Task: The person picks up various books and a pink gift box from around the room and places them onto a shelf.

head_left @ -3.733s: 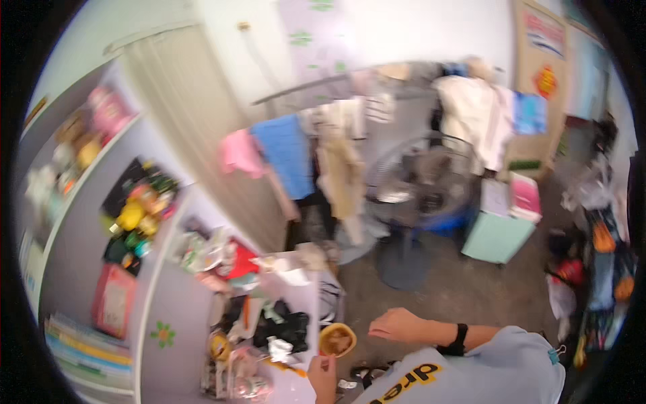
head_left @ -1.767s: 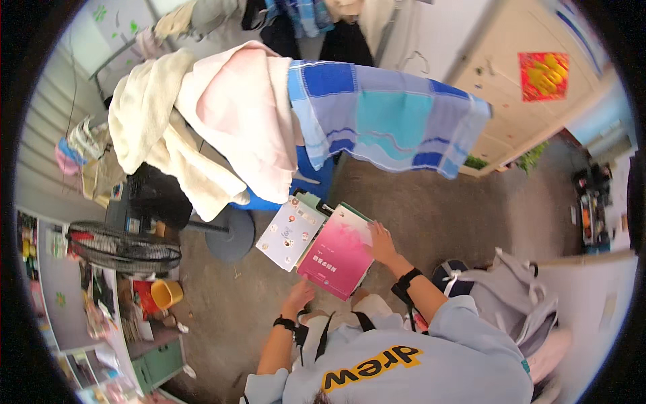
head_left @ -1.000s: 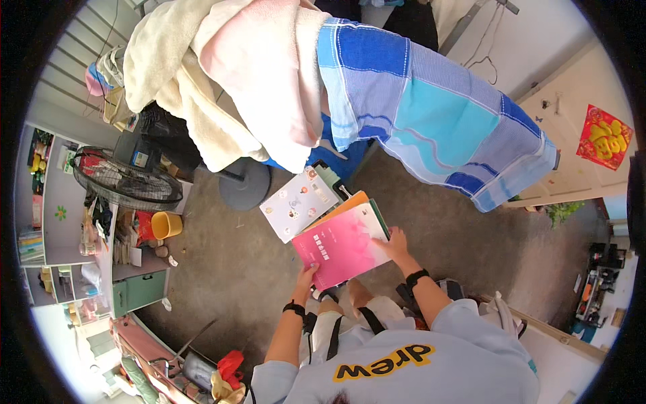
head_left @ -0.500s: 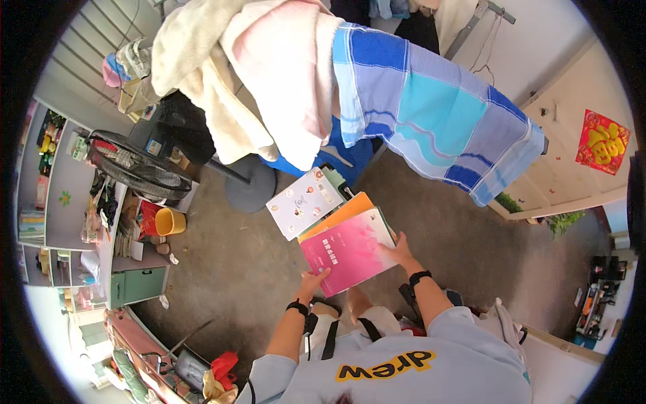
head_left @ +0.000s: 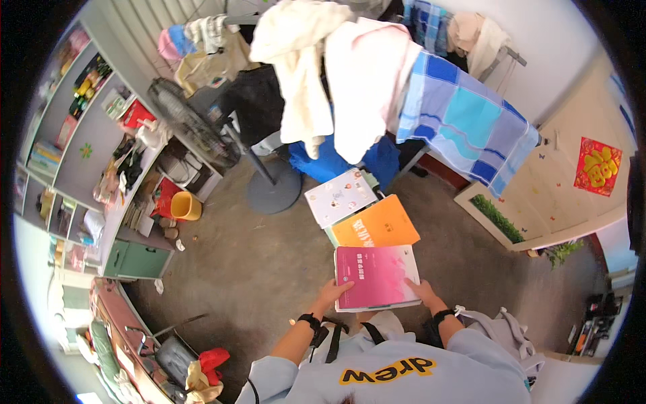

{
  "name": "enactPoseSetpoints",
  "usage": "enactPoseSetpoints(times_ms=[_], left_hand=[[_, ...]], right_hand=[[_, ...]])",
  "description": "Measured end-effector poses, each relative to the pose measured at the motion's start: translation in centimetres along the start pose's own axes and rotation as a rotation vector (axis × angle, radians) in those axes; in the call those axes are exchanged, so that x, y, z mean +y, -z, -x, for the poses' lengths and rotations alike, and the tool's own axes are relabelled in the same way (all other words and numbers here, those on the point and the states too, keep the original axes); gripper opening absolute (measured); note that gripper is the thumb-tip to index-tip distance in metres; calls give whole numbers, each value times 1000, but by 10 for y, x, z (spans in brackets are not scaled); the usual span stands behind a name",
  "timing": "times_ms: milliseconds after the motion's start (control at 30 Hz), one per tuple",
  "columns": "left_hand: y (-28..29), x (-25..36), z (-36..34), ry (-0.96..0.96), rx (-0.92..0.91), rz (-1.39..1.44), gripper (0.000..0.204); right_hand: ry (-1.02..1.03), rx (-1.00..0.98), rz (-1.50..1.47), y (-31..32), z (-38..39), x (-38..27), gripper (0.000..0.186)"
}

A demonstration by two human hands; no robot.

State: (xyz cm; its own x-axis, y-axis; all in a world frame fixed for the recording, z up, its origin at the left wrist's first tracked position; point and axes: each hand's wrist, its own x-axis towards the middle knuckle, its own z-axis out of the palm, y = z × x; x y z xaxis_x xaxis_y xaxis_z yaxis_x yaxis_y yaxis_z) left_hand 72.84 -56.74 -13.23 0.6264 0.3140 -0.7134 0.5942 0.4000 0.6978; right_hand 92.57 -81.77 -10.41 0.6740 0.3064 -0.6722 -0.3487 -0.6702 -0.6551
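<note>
left hand [head_left: 332, 294] fingers grip left edge of pink book [head_left: 377, 277], right hand [head_left: 422, 291] fingers hold its right lower corner. book low centre, above lap. orange book [head_left: 374, 231], white booklet [head_left: 340, 196] just beyond. fan base [head_left: 274, 190] on floor.

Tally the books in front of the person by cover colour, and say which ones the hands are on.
Pink book: 1, gripped by left hand and right hand
Orange book: 1, no hand on it
White book: 1, no hand on it
Total: 3
</note>
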Motion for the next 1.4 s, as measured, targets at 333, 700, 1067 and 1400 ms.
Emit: enactPoseSetpoints(times_ms=[333, 700, 1067, 1400], left_hand=[[113, -76, 148, -48, 263, 51, 60], [219, -138, 306, -341, 651, 641, 40], [339, -116, 320, -421, 797, 819, 36], [553, 10, 312, -494, 751, 928, 29]], right_hand=[[191, -217, 175, -123, 63, -7, 64], [542, -602, 378, -332, 101, -123, 63], [494, -970, 325, -448, 148, -260, 57], [633, -930, 231, -625, 98, -409, 54]])
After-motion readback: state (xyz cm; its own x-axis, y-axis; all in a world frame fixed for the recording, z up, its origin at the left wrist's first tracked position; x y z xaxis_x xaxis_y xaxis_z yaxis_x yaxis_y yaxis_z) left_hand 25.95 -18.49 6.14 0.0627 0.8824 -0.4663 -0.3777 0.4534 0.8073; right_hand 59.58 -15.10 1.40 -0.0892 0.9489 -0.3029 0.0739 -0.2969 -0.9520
